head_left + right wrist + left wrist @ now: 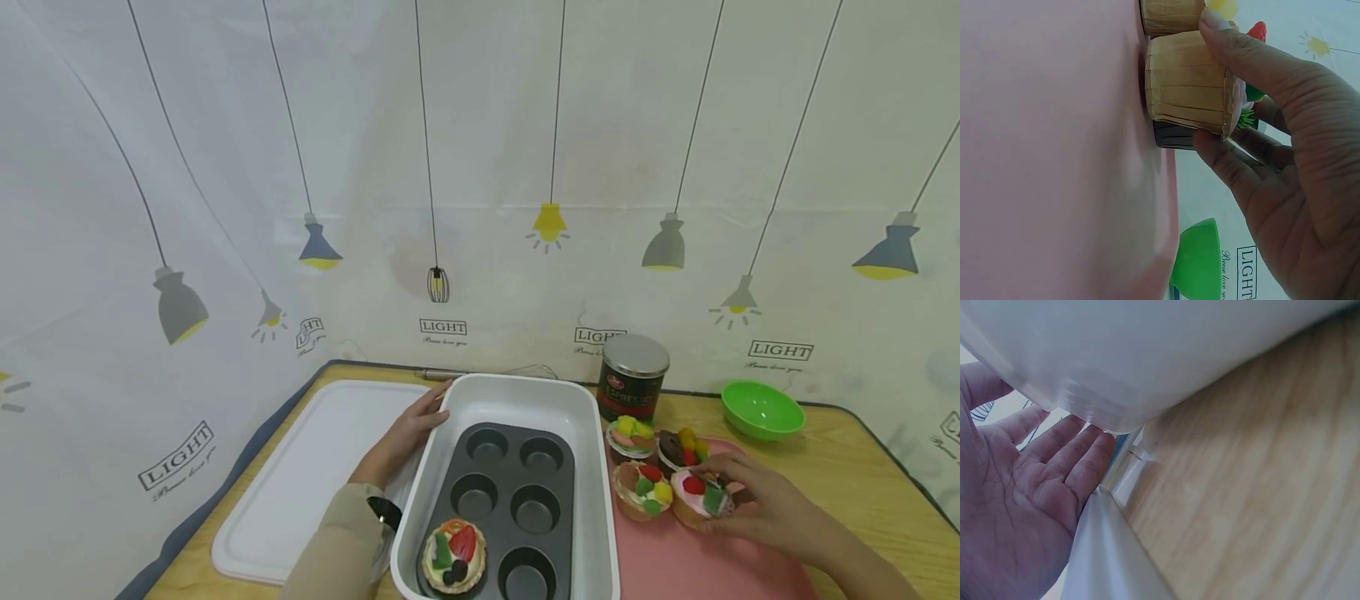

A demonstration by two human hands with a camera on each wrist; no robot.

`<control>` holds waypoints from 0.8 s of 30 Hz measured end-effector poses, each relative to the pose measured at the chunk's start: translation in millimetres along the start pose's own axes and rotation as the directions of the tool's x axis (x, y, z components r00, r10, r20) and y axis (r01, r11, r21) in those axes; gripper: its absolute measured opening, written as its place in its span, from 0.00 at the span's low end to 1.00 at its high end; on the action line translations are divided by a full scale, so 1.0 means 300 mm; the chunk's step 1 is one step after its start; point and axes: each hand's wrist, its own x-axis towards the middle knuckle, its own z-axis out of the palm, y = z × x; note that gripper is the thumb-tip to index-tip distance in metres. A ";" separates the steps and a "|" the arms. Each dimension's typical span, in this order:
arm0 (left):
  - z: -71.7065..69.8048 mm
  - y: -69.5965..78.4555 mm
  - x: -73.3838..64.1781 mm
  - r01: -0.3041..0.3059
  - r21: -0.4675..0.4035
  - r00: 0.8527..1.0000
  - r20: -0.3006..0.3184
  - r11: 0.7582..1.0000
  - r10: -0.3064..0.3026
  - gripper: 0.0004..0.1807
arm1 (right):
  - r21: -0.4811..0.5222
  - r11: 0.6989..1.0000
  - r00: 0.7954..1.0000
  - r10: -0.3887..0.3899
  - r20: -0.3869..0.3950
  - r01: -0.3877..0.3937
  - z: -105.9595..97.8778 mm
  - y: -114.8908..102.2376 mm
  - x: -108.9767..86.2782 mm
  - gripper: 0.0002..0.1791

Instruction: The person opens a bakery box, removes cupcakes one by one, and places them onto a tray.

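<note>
My right hand [757,504] grips a cupcake [699,497] with pink cream, a red berry and a green leaf. In the right wrist view, thumb and fingers lie on either side of its tan pleated wrapper [1185,78], whose base is at the pink board [1054,156]. My left hand [405,437] rests at the left side of a white rectangular pan [405,533]; in the left wrist view its fingers [1088,459] are extended against the pan's outside. Inside the pan sits a dark muffin tin [504,467], with a fruit-topped tart [453,557] in its near left cup.
Three more cupcakes, including a fruit-topped one [642,492], stand beside the held one. Behind them are an espresso tin [633,379] and a green bowl [762,410]. A white lid [300,483] lies left of the pan, and a whisk [446,375] lies behind it.
</note>
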 end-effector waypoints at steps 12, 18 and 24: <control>0.000 -0.007 0.005 0.006 0.004 1.000 -0.011 1.000 -0.006 0.33 | -0.017 0.999 0.999 -0.035 -0.005 0.035 0.006 0.012 -0.005 0.34; -0.002 -0.013 0.008 -0.002 0.024 1.000 -0.008 1.000 0.003 0.33 | -0.001 1.000 1.000 -0.003 0.012 0.003 0.006 0.008 -0.009 0.34; 0.001 -0.004 0.005 0.001 0.024 1.000 -0.010 1.000 0.000 0.34 | 0.002 0.999 0.999 -0.045 0.006 0.045 0.003 0.005 -0.013 0.33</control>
